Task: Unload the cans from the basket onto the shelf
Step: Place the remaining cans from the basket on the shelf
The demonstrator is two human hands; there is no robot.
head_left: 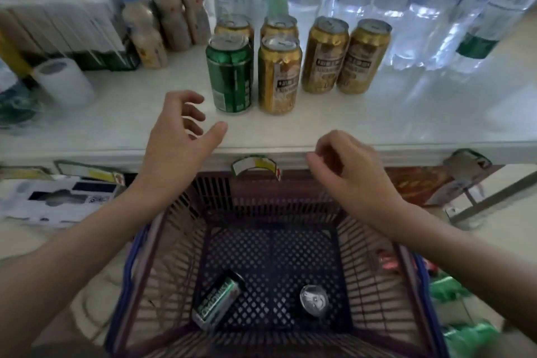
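1. While both hands are hovering empty above the basket, the left hand (181, 136) is spreading its fingers wide just beside the upright green aluminium can (229, 73); the right hand (348, 166) is curling loosely, gripping nothing.
2. Six cans are standing grouped on the white shelf (377, 125), the gold cans (279, 75) keeping labels outward, evidently for display.
3. Two cans are remaining in the dark red plastic mesh basket (180, 241): a green can lying tilted (216, 301) and a silver-topped can standing upright (314, 299).
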